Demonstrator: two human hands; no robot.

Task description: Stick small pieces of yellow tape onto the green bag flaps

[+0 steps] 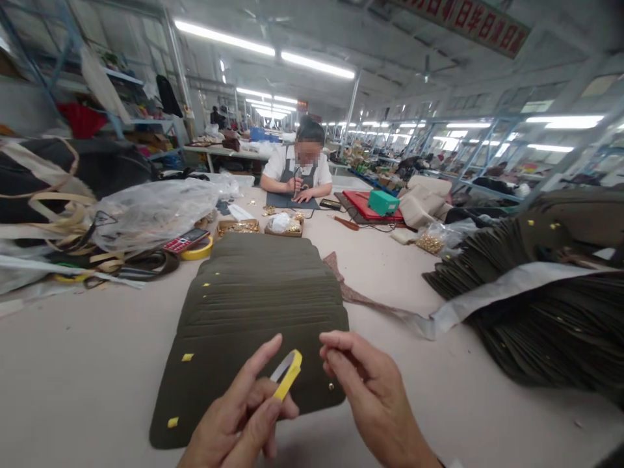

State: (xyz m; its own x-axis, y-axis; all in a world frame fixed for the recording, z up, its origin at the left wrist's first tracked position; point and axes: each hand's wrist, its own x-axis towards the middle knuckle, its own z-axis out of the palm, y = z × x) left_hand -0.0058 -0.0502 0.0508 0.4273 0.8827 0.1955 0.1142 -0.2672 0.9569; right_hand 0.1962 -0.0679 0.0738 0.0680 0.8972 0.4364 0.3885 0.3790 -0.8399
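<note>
In my left hand (244, 416) a narrow strip of yellow tape (288, 378) is pinched between thumb and fingers, its free end curling back in a loop, with the index finger stretched out. My right hand (375, 396) is to the right of it, thumb and fingertips pressed together; whatever is between them is too small to make out. Beneath both hands lies an overlapping stack of dark olive panels (244, 325). On the front panel are small yellow tape pieces (188, 357) at the left and a small metal stud (331, 387) at the right.
A large fanned pile of olive panels (546, 318) stands at right. Boxes of gold hardware (238, 226), a yellow tape roll (197, 250) and plastic bags (156, 208) lie beyond the stack. Across the table (88, 364) a co-worker (297, 169) bends over a dark piece.
</note>
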